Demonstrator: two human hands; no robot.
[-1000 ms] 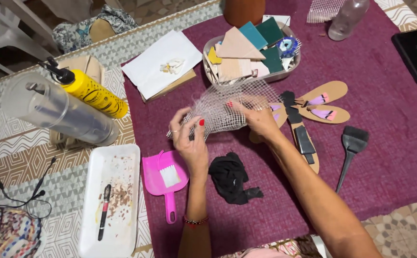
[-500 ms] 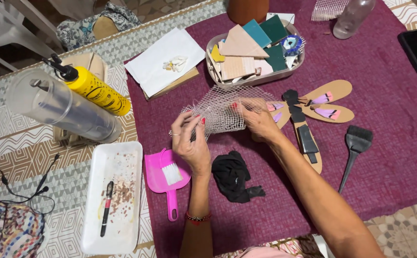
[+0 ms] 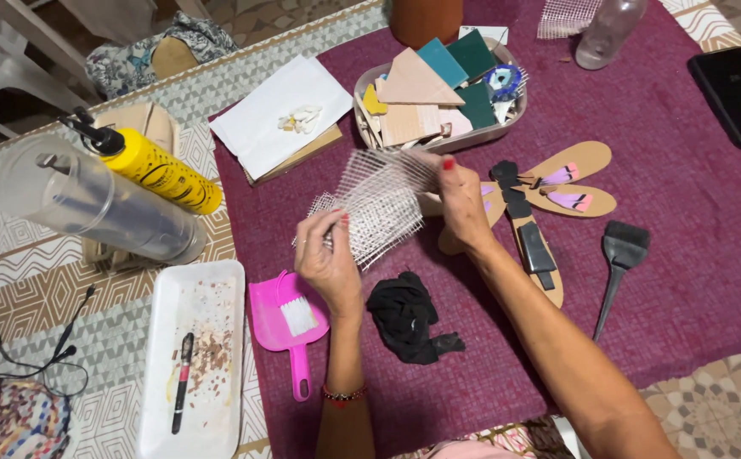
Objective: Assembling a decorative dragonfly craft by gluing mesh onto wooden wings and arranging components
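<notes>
Checking occlusions first: the white mesh sheet [image 3: 381, 202] hides the left fingertips and part of the wooden dragonfly cutout [image 3: 549, 200] behind it; the mesh weave blurs toward its lower left corner. Left hand [image 3: 330, 259] is curled nearly closed, pinching the sheet's lower left edge. Right hand [image 3: 460, 204] is likewise closed to a pinch on the upper right edge, thumb and red-nailed fingers together. Sheet is held off the purple cloth [image 3: 685, 255], in front of the tray of tile pieces [image 3: 438, 93]. Its long axis runs lower left to upper right, tilted. Pink dustpan [image 3: 290, 319] and black rag [image 3: 406, 316] lie just below the hands.
</notes>
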